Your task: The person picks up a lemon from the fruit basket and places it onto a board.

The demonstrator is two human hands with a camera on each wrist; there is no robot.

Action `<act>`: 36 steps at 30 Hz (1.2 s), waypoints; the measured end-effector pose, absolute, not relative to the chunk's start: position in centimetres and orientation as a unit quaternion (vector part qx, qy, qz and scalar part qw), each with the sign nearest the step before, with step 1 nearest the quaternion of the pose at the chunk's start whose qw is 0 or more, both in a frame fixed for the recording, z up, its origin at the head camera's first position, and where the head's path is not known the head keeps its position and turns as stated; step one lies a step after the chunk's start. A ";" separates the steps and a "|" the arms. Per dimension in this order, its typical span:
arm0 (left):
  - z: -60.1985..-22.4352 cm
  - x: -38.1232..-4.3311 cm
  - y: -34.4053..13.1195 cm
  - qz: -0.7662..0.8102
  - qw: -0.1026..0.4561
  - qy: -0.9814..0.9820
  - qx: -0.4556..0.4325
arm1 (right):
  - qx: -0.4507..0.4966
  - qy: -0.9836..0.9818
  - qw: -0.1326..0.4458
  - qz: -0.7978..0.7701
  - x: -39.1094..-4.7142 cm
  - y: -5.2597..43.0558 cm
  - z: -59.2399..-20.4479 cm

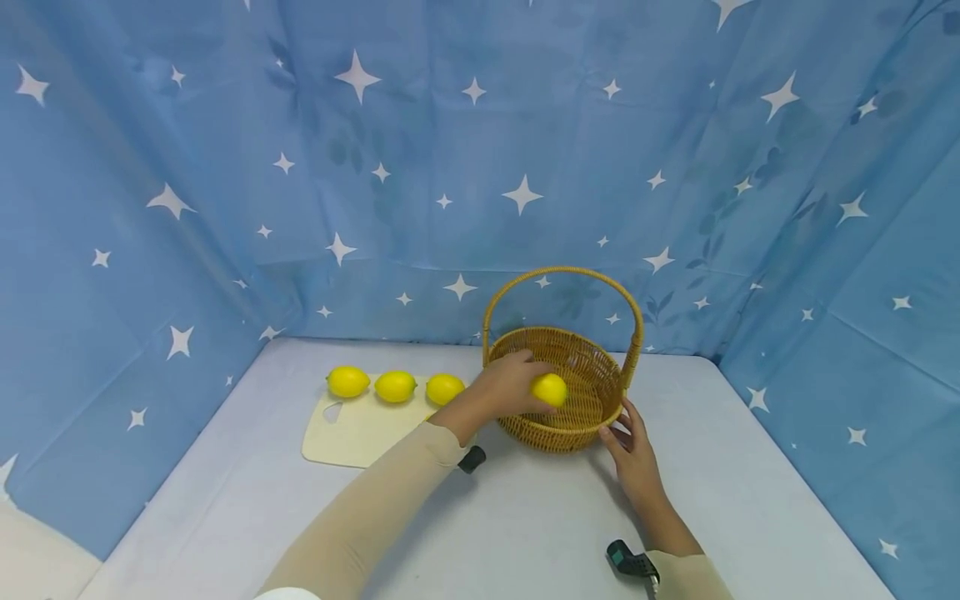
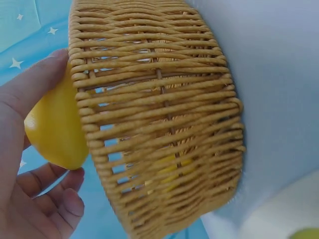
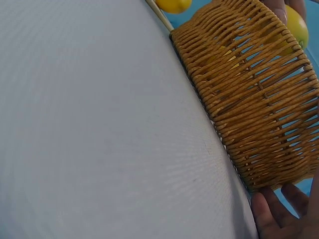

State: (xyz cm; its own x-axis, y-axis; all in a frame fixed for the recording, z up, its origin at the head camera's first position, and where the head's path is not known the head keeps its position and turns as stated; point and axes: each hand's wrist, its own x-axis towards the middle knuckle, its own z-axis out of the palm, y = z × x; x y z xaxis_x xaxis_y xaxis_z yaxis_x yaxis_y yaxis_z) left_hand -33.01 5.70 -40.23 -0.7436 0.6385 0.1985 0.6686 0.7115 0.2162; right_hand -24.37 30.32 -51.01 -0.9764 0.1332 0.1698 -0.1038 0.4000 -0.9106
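Note:
My left hand (image 1: 512,385) holds a yellow lemon (image 1: 550,390) over the mouth of the wicker basket (image 1: 551,439). In the left wrist view, the thumb and fingers sit around the lemon (image 2: 57,124) beside the basket rim. Through the weave (image 2: 149,104) some yellow shows inside the basket (image 3: 249,99). At the basket's right side, my right hand (image 1: 636,458) touches the wall with extended fingertips (image 3: 264,214). More lemons (image 1: 395,386) lie in a row on a cream cutting board (image 1: 352,433), partly hidden by the left arm.
An arched handle (image 1: 562,271) rises over the basket. The white-covered table (image 1: 510,533) backs onto a blue curtain (image 1: 420,208) with white stars, which also runs along both sides. Dark wrist devices (image 1: 630,560) are strapped near the sleeves.

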 end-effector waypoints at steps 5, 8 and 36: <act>-39.9 -32.5 4.6 -0.141 0.080 -0.913 -0.373 | -0.009 -0.831 0.110 0.546 -24.3 30.2 -50.9; -39.7 -32.2 3.9 -0.142 0.089 -0.911 -0.377 | -0.006 -0.831 0.108 0.545 -24.3 30.2 -50.9; -37.9 -28.0 -5.8 -0.101 0.142 -0.927 -0.333 | 0.006 -0.836 0.107 0.537 -24.5 30.3 -50.7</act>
State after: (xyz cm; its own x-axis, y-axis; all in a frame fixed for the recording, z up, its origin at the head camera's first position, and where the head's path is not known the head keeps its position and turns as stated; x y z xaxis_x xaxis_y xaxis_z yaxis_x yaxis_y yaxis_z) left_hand -28.04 -5.77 -37.88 -0.7384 0.5881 0.3300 0.6452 0.7585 0.0919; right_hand -24.52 30.29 -50.69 -0.9769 0.1053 0.1860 -0.1254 0.4222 -0.8978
